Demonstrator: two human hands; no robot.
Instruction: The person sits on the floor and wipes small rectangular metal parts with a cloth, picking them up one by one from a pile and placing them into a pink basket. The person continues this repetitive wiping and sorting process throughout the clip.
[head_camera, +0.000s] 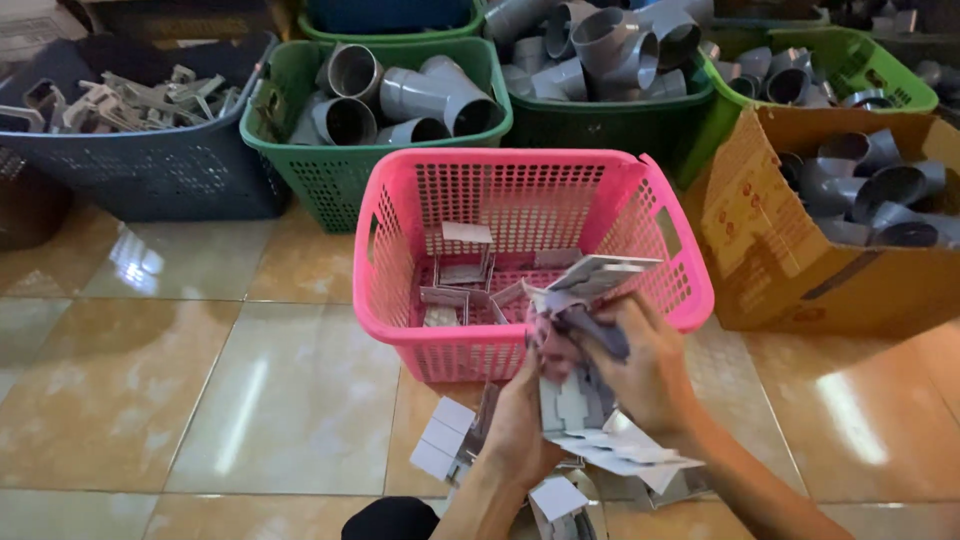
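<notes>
Both hands grip one bunch of grey plastic bracket pieces (585, 300) just in front of a pink plastic basket (400, 250). My left hand (520, 425) holds the bunch from below. My right hand (645, 370) closes over it from the right, near the basket's front rim. Several more grey pieces (465, 275) lie on the basket's bottom. A loose pile of the same pieces (620, 455) lies on the tiled floor under my hands.
Behind stand a dark blue basket (150, 170) of grey clips, two green baskets (330, 170) (620, 120) of grey pipe fittings, and another green basket (860, 60). A cardboard box (770, 230) of fittings sits right of the pink basket. Glossy tiled floor (200, 380) spreads left.
</notes>
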